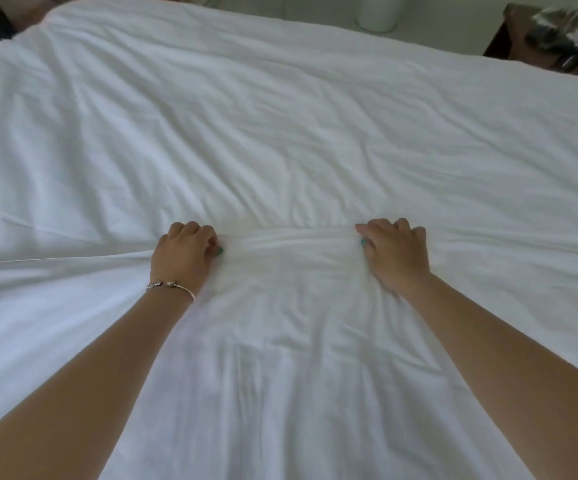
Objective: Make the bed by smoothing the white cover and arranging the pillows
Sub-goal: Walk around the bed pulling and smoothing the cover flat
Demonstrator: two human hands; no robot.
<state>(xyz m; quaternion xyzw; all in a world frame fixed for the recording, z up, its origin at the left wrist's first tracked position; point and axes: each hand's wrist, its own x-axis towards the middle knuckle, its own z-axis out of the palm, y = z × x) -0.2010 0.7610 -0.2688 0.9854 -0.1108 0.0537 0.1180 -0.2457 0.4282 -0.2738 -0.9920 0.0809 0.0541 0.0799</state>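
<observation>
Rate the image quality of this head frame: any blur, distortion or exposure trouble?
Head view: soft, even light, so the white cover keeps its creases without blown glare; the right hand shows slight motion smear at the wrist, the left hand is sharper; wide-angle bending curves the bed's far edge; the dark furniture at top right is blurred.

Matt, creased white cloth cover (280, 133), shiny metal bracelet (171, 286)
</observation>
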